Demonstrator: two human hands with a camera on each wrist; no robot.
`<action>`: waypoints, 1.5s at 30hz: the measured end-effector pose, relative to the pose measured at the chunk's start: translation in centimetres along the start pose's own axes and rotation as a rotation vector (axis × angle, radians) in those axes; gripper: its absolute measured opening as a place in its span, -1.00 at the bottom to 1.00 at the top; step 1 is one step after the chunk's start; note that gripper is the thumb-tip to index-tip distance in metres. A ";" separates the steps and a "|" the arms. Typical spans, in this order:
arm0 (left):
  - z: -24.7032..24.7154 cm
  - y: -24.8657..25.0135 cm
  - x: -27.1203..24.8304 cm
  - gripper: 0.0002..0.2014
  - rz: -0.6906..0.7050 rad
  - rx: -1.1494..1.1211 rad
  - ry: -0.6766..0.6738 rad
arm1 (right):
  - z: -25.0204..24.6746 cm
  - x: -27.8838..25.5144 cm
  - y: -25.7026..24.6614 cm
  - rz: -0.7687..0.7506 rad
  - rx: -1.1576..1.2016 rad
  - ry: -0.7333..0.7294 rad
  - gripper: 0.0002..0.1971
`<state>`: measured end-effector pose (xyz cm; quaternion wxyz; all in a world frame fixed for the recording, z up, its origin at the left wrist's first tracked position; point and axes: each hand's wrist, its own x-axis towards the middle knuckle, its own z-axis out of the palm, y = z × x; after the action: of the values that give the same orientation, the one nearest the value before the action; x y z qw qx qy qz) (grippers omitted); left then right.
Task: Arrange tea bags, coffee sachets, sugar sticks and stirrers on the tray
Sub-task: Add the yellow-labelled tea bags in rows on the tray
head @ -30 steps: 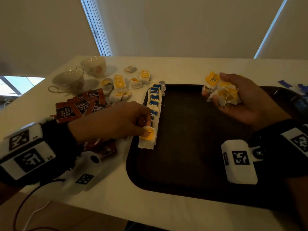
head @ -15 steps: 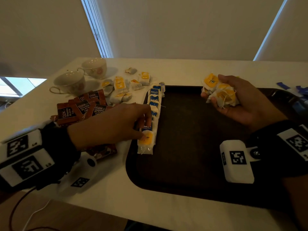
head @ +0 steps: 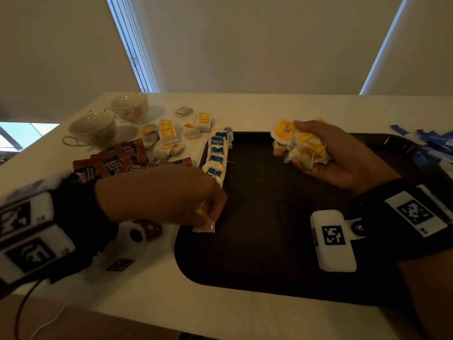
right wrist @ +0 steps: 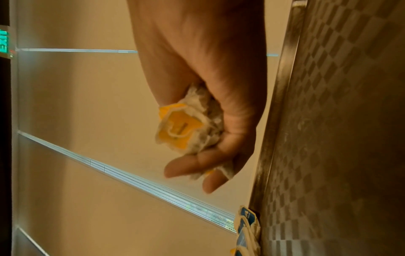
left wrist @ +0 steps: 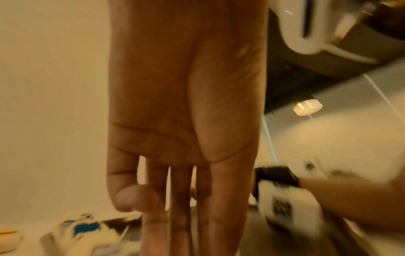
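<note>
The left hand [head: 171, 195] is pinching a yellow-tagged white paper tea bag [head: 204, 223] at the six-o'clock end of the overlapping blue-tagged tea bag row [head: 216, 155], which is running twelve-to-six along the dark rectangular plastic tray [head: 269, 253]'s nine-o'clock rim, while the right hand [head: 338, 153] is clutching a bunch of yellow-tagged tea bags [head: 300, 144] toward one o'clock

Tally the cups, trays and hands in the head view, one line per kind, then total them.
Cups: 2
Tray: 1
Hands: 2, the left hand on a tea bag and the right hand gripping tea bags
Total: 5
</note>
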<state>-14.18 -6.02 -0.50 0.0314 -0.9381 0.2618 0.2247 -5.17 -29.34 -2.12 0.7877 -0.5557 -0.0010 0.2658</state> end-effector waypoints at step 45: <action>-7.8 -1.8 4.2 -0.91 0.003 -0.884 0.892 | 0.4 0.1 0.3 -0.061 0.022 -0.011 -0.78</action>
<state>-6.88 -7.87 4.55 -0.4723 -0.8654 0.1333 -0.1014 -5.34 -28.89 -2.24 0.8014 -0.5454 -0.0196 0.2446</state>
